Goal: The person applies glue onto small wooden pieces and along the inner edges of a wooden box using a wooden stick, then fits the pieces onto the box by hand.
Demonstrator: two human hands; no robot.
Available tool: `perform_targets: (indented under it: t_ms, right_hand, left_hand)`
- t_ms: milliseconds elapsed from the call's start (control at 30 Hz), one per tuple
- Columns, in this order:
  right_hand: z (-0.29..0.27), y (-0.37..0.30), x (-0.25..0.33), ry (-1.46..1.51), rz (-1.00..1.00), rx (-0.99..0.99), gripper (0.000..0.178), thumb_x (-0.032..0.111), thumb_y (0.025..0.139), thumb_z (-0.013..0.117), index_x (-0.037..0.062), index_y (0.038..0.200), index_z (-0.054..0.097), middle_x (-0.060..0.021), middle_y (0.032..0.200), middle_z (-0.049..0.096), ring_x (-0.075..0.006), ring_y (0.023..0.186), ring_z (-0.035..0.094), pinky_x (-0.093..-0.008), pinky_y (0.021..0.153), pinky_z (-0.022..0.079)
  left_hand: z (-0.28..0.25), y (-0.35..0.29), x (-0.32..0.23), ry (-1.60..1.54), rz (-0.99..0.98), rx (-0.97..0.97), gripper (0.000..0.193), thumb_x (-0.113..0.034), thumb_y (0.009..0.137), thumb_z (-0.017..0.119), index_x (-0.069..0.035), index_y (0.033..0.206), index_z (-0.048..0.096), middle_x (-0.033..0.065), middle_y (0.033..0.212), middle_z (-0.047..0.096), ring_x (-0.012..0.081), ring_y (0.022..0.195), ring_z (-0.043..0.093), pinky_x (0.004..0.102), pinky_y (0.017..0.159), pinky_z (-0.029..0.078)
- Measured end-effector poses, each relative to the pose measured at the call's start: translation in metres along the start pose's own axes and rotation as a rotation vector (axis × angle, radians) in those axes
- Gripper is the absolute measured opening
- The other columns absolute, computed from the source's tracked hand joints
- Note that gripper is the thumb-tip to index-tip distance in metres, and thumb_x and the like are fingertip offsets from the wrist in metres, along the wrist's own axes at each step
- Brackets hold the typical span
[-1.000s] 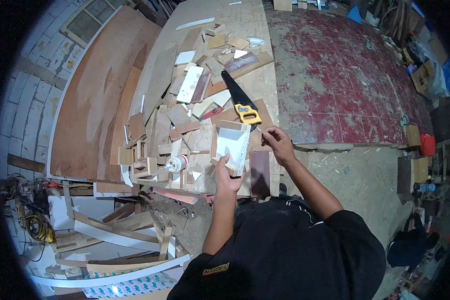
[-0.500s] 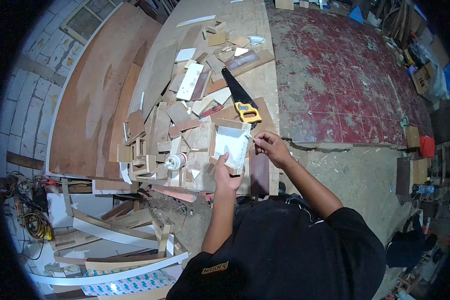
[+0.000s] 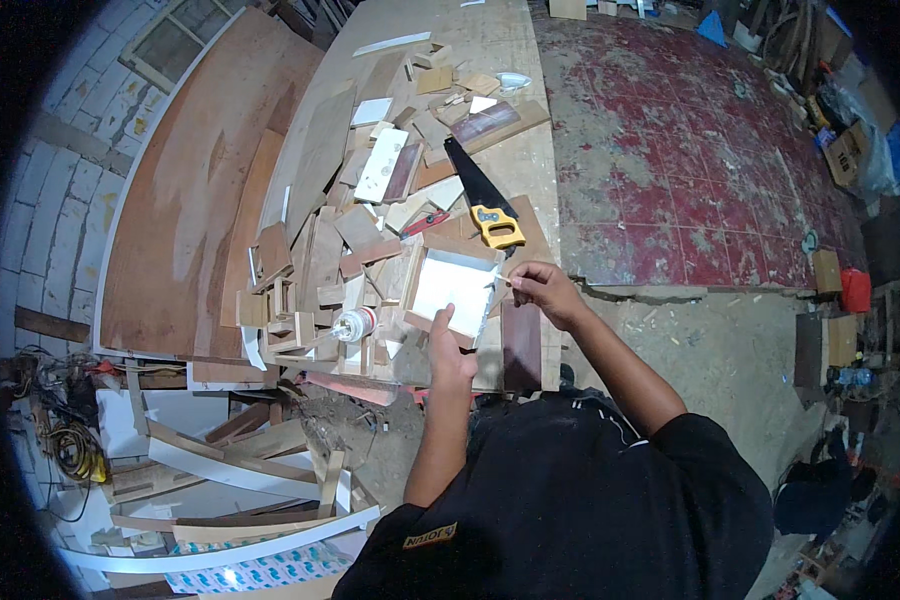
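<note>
My left hand [image 3: 453, 352] grips a small shallow wooden box [image 3: 452, 282] by its near side, thumb over the rim. The box is tilted, and its inside is white. At the box's right edge, my right hand [image 3: 550, 296] pinches a thin, pale stick [image 3: 503, 279], its tip close to that edge; whether it touches I cannot tell. Just beyond the box lies a handsaw [image 3: 490, 205] with a yellow-and-black handle. Left of the box, a white container with a clear top [image 3: 354, 323] lies among wood offcuts.
Wood offcuts [image 3: 378, 165] and a red tool [image 3: 425, 223] litter the workbench [image 3: 530, 170]. Large wooden panels [image 3: 185, 190] lean at the left. Strips and boards [image 3: 230, 465] are heaped on the floor at lower left. Red tiled flooring [image 3: 660, 150] lies to the right.
The box has turned in my left hand, so more of its white inside faces up. My right hand stays at its right edge, the stick now showing just outside that edge.
</note>
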State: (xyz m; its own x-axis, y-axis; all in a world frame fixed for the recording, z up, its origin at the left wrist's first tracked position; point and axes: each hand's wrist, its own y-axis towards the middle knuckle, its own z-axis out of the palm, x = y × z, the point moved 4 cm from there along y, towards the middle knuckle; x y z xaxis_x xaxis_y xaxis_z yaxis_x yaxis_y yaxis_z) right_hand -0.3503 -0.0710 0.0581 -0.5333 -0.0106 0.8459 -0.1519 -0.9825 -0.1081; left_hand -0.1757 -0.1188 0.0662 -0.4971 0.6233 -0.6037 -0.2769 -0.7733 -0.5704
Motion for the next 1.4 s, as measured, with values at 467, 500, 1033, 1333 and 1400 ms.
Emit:
perform_targets:
  t_ms: [467, 500, 1033, 1333, 1400]
  right_hand:
    - [0.004, -0.01, 0.015, -0.354, -0.077, -0.14, 0.013, 0.016, 0.087, 0.06, 0.0035, 0.084, 0.063, 0.0048, 0.069, 0.054, -0.0038, 0.062, 0.046, -0.0202, 0.056, 0.039]
    - [0.003, -0.011, 0.014, -0.354, -0.077, -0.14, 0.013, 0.016, 0.087, 0.06, 0.0035, 0.084, 0.063, 0.0048, 0.069, 0.054, -0.0038, 0.062, 0.046, -0.0202, 0.056, 0.039]
    - [0.013, -0.018, -0.002, -0.461, -0.041, 0.167, 0.011, 0.009, 0.087, 0.059, -0.0006, 0.088, 0.063, 0.0014, 0.077, 0.059, -0.0045, 0.073, 0.051, -0.0207, 0.066, 0.042]
    - [0.017, -0.016, -0.013, -0.262, -0.1, 0.179, 0.009, 0.007, 0.085, 0.06, -0.0004, 0.09, 0.063, -0.0022, 0.084, 0.063, -0.0084, 0.079, 0.056, -0.0232, 0.074, 0.045]
    - [0.006, -0.014, -0.019, -0.302, -0.116, 0.094, 0.01, 0.007, 0.085, 0.061, -0.0003, 0.09, 0.064, -0.0033, 0.086, 0.063, -0.0091, 0.079, 0.056, -0.0235, 0.073, 0.046]
  left_hand:
    - [-0.008, 0.003, -0.002, 0.064, 0.275, 0.052, 0.029, -0.019, 0.083, 0.055, -0.002, 0.106, 0.054, 0.009, 0.102, 0.058, 0.0231, 0.097, 0.056, 0.0364, 0.085, 0.044]
    - [-0.008, 0.005, -0.002, 0.062, 0.277, 0.07, 0.028, -0.019, 0.084, 0.054, -0.002, 0.106, 0.054, 0.009, 0.102, 0.058, 0.023, 0.096, 0.057, 0.0366, 0.085, 0.044]
    - [0.006, -0.009, -0.004, -0.051, -0.031, 0.017, 0.035, -0.017, 0.082, 0.054, -0.001, 0.113, 0.049, 0.0109, 0.103, 0.058, 0.0258, 0.096, 0.058, 0.0409, 0.081, 0.048]
    - [0.006, -0.012, 0.004, -0.082, -0.235, 0.014, 0.027, -0.024, 0.083, 0.054, -0.012, 0.106, 0.052, 0.004, 0.094, 0.059, 0.0196, 0.08, 0.056, 0.0335, 0.064, 0.043]
    - [0.007, -0.012, 0.002, -0.106, -0.235, 0.005, 0.027, -0.024, 0.082, 0.055, -0.012, 0.106, 0.052, 0.004, 0.093, 0.059, 0.0197, 0.08, 0.055, 0.0339, 0.064, 0.043]
